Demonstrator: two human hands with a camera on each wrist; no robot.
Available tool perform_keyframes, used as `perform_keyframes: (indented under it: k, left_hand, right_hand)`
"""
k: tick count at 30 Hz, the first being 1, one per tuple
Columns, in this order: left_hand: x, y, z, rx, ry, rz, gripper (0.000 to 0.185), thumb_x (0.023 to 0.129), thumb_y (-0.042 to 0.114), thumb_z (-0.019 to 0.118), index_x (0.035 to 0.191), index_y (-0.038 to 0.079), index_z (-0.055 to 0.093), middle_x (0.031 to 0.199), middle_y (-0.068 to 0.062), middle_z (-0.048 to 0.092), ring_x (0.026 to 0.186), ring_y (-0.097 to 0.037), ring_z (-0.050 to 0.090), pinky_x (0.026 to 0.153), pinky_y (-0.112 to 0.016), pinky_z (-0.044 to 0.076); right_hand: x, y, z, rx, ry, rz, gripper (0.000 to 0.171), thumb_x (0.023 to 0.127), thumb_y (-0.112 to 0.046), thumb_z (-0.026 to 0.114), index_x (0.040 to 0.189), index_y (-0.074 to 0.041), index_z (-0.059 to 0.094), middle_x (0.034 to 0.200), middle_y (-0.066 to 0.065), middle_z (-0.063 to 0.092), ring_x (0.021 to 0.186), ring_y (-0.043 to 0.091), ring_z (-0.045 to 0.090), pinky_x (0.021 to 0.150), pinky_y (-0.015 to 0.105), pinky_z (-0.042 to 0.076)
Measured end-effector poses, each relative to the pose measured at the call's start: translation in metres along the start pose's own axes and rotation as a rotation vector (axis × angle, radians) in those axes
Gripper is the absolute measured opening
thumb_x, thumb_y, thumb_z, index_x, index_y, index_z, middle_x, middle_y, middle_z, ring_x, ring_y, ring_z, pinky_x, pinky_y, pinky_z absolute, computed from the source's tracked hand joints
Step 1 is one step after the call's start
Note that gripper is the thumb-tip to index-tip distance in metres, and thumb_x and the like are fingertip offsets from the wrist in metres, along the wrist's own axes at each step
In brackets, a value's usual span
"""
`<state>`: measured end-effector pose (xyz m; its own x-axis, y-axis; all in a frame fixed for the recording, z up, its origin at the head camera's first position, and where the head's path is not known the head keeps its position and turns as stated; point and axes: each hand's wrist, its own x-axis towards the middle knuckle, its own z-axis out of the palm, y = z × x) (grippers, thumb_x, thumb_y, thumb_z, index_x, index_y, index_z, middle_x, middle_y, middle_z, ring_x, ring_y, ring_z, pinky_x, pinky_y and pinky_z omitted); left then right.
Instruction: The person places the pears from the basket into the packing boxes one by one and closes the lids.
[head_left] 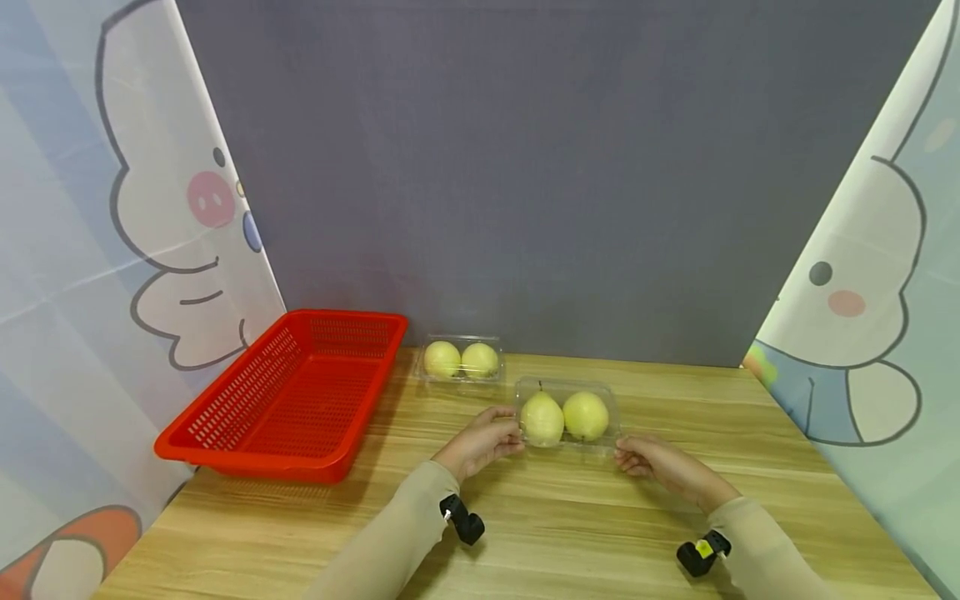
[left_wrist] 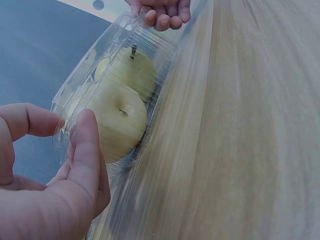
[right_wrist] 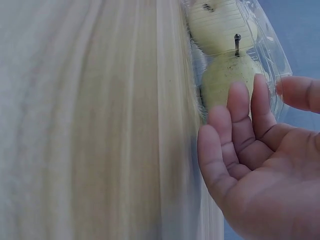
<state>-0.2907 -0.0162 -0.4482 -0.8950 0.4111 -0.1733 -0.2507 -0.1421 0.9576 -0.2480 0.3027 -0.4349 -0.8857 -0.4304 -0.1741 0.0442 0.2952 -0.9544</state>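
We had a clear plastic box (head_left: 567, 414) sitting near the middle of the wooden table (head_left: 570, 533), two pale pears (head_left: 542, 419) side by side inside it. Our left hand (head_left: 480, 443) pinched its left end between thumb and fingers; our right hand (head_left: 654, 462) lay spread against the right end. Behind it sat a second box (head_left: 461, 361) with two pears, beside a red basket (head_left: 288, 396).
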Motion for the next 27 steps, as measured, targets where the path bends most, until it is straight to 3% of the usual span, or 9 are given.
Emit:
perform_keyframes:
  k: [27]
  left_hand:
    - [-0.0029,0.0037,0.0013,-0.007,-0.010,-0.017,0.060,0.092,-0.001,0.059,0.146,-0.006,0.034,0.095,-0.014,0.056,0.081,-0.019,0.060,0.086,-0.032,0.056]
  right_hand:
    - [0.0014,0.0025,0.0009,0.025,-0.008,0.019,0.031,0.107,-0.026,0.044,0.104,0.002,0.058,0.105,0.010,0.058,0.099,0.022,0.056,0.088,0.030,0.051]
